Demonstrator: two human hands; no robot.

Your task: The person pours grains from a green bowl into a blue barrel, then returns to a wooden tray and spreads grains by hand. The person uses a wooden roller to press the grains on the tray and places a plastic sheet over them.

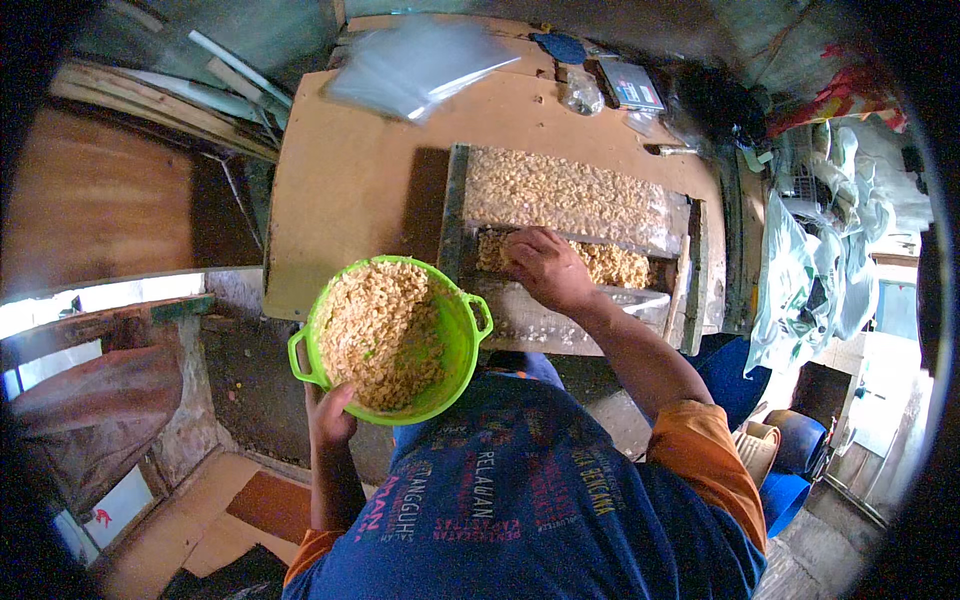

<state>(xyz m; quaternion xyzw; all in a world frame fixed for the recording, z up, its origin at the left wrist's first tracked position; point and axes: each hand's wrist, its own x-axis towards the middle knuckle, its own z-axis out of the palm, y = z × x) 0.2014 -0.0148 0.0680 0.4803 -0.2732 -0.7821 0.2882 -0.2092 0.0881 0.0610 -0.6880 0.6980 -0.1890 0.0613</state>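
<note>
My left hand (pixel 334 412) grips the lower left rim of a green plastic basin (pixel 457 367) with two handles, tilted and partly filled with pale, grainy beans (pixel 382 315). My right hand (pixel 551 270) lies on similar beans (pixel 615 264) in a long slot of a wooden frame (pixel 454 187); its fingertips point down and are partly hidden, so whether they hold any beans cannot be told. Directly beyond the slot, a wide flat slab of beans (pixel 562 187) lies under clear plastic film inside the frame.
The frame rests on a wooden table (pixel 337 187). Clear plastic sheets (pixel 420 64) lie at its far side, with a small box (pixel 630 84) and a clear bag (pixel 583 94) further right. Plastic bags (pixel 810 270) hang at the right; blue containers (pixel 795 442) stand below.
</note>
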